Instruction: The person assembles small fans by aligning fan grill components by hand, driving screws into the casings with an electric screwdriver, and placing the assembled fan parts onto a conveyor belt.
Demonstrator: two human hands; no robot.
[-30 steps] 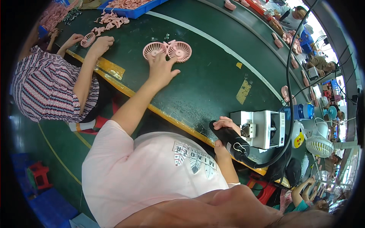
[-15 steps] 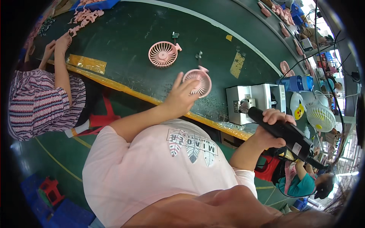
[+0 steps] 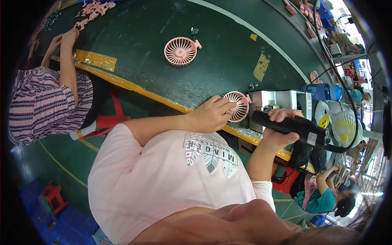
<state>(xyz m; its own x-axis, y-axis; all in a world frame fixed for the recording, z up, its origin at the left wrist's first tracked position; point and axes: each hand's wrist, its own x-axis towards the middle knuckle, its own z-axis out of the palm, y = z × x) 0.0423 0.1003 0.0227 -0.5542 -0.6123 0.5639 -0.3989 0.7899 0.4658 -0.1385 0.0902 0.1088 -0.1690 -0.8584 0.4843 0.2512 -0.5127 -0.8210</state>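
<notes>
Near the table's front edge, my left hand (image 3: 209, 115) grips a round pink fan housing (image 3: 241, 107) by its left side, fingertips over its slatted front. A small circuit board (image 3: 254, 86) shows just beyond its stub. My right hand (image 3: 279, 130) is wrapped round a black corded electric screwdriver (image 3: 308, 132), held nearly level. Its front end points left toward the fan housing; the bit cannot be made out. A second pink fan housing (image 3: 180, 51) lies farther back on the table, with a small green circuit board (image 3: 194, 31) wired to it.
A grey-white boxy machine (image 3: 281, 97) stands right behind the screwdriver. Beyond it are a blue bottle (image 3: 318, 92) and a white desk fan (image 3: 345, 128). At left a co-worker's hands (image 3: 67, 38) work by pink parts (image 3: 96, 10). Yellow tape (image 3: 143, 93) runs along the table edge (image 3: 167, 107).
My left hand has brought the fan housing rightward and nearer to me, beside the machine. The screwdriver has shifted left, its front end away from the machine and close to the housing.
</notes>
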